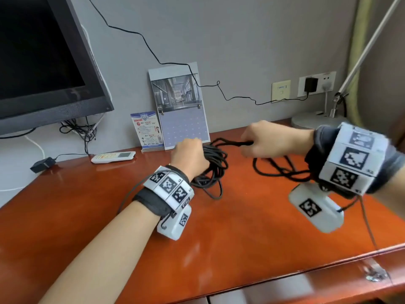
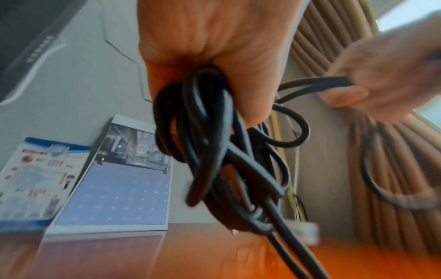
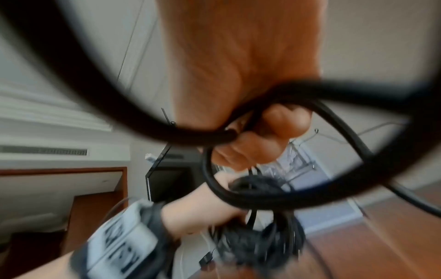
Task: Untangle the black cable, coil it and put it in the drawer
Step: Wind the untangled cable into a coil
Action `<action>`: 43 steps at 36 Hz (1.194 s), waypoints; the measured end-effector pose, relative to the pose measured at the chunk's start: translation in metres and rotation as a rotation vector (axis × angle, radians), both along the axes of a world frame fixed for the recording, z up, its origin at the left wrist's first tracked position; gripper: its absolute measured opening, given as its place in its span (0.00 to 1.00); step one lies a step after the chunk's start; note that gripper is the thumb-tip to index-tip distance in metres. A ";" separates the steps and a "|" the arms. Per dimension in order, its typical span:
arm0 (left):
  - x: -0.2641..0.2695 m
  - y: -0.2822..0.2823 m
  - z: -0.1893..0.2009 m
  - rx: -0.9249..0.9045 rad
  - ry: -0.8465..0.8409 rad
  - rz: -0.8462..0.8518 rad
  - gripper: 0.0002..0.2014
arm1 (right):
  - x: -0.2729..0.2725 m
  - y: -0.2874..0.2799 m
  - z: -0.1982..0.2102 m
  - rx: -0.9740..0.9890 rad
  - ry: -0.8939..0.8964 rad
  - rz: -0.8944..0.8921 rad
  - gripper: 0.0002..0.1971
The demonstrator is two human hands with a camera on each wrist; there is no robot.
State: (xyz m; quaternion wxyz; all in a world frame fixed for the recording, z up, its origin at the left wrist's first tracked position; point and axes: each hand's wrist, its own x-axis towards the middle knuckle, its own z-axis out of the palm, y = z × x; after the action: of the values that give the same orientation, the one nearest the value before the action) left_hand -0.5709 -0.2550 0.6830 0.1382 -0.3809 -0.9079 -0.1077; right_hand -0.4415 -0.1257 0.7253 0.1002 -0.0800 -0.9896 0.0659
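Note:
The black cable (image 1: 213, 170) hangs as a bundle of several loops over the middle of the red-brown desk (image 1: 241, 227). My left hand (image 1: 188, 156) grips the top of that bundle; in the left wrist view the loops (image 2: 210, 143) spill down from my curled fingers. To the right, my right hand (image 1: 265, 139) pinches a strand of the same cable (image 1: 238, 143) and holds it level with the bundle. More slack (image 1: 278, 170) droops in loops under my right wrist. In the right wrist view the cable (image 3: 238, 196) curls blurred around my closed right hand (image 3: 245, 147).
A monitor (image 1: 41, 62) stands at the back left, with a remote (image 1: 112, 156) and a black adapter (image 1: 41, 165) below it. A calendar (image 1: 182, 110) and a card (image 1: 148, 130) lean on the wall. A lamp base (image 1: 315, 120) sits back right. A drawer front (image 1: 274, 288) shows under the desk edge.

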 end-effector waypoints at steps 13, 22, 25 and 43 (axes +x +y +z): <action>-0.004 0.010 0.045 0.877 -0.695 0.061 0.15 | -0.013 -0.034 -0.069 -0.730 0.120 0.290 0.12; 0.009 0.004 0.048 0.717 -0.862 -0.172 0.07 | -0.009 0.003 -0.070 -0.179 0.023 0.222 0.10; 0.022 0.002 0.042 0.504 -0.932 -0.368 0.11 | -0.008 0.006 -0.070 -0.100 0.058 0.257 0.14; 0.072 -0.001 -0.047 -0.433 -0.925 -0.407 0.19 | 0.016 0.074 0.038 0.772 -0.119 -0.243 0.05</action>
State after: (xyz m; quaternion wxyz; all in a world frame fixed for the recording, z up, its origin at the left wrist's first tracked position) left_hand -0.4985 -0.2558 0.6364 -0.3804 -0.4813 -0.7835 -0.0993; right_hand -0.4257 -0.0513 0.7630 0.0724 -0.1567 -0.9290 -0.3274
